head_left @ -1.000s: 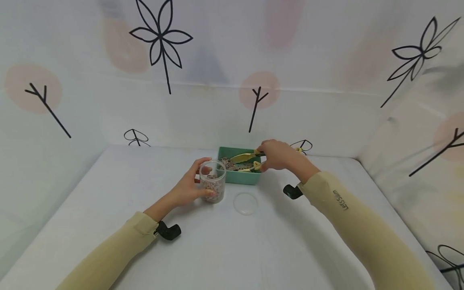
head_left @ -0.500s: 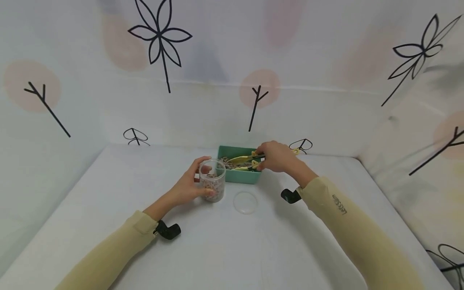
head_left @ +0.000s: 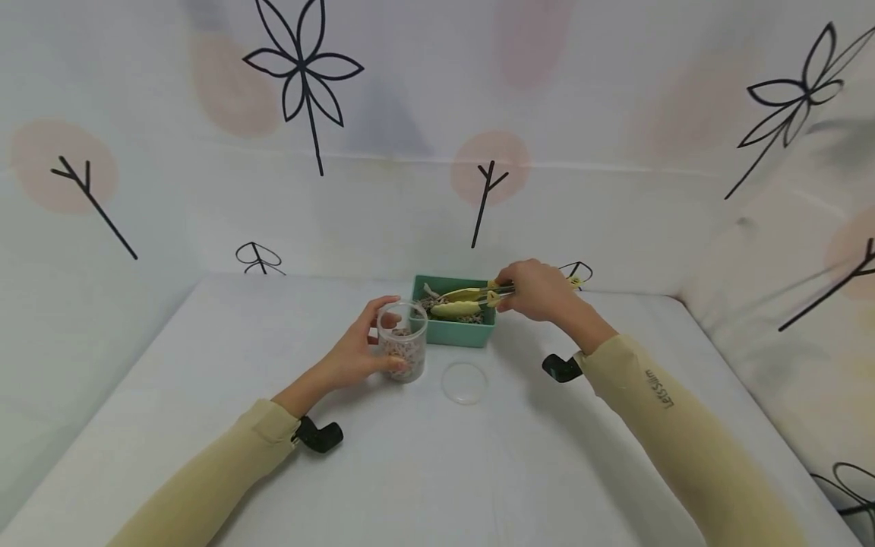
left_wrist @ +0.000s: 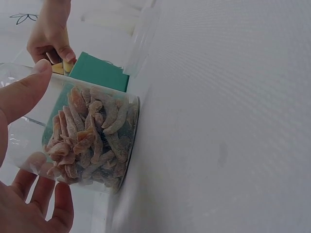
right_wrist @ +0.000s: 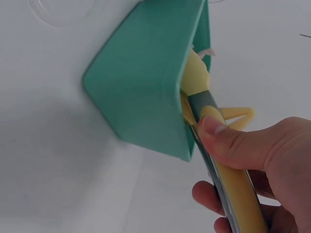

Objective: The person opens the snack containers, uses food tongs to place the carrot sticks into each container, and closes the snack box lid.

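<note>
My left hand (head_left: 350, 354) holds a clear round jar (head_left: 403, 357), thumb on the near side and fingers around the far side. The jar stands upright and open-topped on the table, about half full of pale brown dried strips (left_wrist: 92, 136). My right hand (head_left: 538, 292) grips yellow tongs (head_left: 456, 310) by their handles, with the thumb (right_wrist: 228, 141) along the top arm. The heads of the tongs reach into a green rectangular box (head_left: 456, 334) that contains more shredded-looking strips. One pale strip (right_wrist: 206, 52) shows near the tong tips in the right wrist view.
A clear round lid (head_left: 465, 383) lies flat on the white table (head_left: 424, 471), in front of the box. Behind the box rises a white backdrop (head_left: 383, 205) with drawn plants. Dark wrist cameras (head_left: 320, 434) jut from both sleeves.
My right hand has shifted slightly right and up with the tongs, and the lower tong head now shows more fully above the strips. The left hand and jar stay put.
</note>
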Motion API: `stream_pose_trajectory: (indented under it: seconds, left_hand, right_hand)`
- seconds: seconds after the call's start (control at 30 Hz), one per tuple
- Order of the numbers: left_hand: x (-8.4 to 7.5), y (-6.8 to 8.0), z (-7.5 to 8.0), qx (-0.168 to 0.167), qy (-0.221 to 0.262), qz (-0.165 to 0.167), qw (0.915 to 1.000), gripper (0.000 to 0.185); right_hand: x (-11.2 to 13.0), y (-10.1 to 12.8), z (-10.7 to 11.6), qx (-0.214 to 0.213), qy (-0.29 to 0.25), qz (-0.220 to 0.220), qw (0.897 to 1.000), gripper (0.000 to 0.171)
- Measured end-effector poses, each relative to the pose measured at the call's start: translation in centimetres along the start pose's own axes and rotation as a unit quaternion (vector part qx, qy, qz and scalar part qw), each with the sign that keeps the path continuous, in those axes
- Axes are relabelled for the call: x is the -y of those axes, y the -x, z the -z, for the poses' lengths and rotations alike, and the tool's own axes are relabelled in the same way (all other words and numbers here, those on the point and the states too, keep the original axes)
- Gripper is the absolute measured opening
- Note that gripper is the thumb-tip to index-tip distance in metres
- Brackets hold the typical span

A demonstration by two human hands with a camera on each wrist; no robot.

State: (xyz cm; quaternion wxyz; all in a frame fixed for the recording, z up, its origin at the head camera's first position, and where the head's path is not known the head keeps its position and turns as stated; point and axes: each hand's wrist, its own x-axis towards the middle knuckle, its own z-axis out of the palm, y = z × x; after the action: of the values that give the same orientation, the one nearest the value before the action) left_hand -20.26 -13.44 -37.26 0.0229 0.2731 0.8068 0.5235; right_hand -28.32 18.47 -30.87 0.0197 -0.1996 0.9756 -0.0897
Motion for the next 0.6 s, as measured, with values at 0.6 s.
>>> stream_pose_trajectory:
  seconds: [0.6]
  left_hand:
    - [-0.2, 0.0, 0.1, 0.002, -0.007, 0.01, 0.9999, 0.095]
  right_hand:
    - [-1.4, 2.2, 0.8, -0.042, -0.066, -0.004, 0.997, 0.043]
